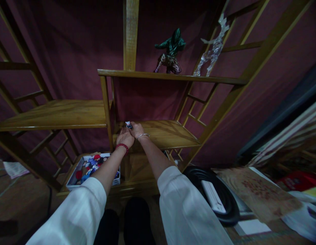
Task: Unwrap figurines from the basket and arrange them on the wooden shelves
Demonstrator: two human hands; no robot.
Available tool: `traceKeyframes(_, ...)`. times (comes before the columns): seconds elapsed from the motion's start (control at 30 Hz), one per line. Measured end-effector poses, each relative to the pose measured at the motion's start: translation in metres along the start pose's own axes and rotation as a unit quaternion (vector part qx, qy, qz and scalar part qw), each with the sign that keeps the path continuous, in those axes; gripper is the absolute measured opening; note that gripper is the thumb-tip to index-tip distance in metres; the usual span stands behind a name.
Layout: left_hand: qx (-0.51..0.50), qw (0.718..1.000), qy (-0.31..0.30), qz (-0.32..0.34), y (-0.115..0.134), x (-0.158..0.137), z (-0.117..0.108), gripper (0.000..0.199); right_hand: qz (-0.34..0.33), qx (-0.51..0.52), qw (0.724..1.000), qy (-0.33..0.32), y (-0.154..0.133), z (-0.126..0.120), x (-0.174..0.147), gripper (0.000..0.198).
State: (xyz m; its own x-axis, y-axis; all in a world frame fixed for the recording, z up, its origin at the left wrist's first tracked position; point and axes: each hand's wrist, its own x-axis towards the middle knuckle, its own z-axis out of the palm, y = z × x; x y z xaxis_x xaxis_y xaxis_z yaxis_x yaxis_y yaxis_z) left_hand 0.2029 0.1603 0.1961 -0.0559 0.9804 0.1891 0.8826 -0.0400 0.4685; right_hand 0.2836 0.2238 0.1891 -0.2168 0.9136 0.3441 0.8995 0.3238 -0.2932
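A small white-and-dark figurine stands upright at the left end of the middle shelf, between my fingertips. My left hand, with a red bead bracelet at the wrist, reaches in from the front, its fingers closed around the figurine's lower part. From the right, my right hand, wearing a silver bangle, pinches the same figurine. The two hands touch each other, and they partly hide the figurine's base. Lower left, a white box holds several small colourful figurines.
On the upper shelf stand a green hooded statue and a clear, glassy figure. A wooden upright borders the left shelf. On the floor at right lie a black coiled hose and a white strip-like object.
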Motion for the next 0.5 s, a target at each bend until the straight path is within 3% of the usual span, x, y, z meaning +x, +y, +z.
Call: traceKeyframes(0.5, -0.018, 0.999, 0.013, 0.030, -0.0038, 0.0018, 0.0043, 0.043, 0.003, -0.009, 1.000, 0.000, -0.0019, -0.0014, -0.0008, 0.033)
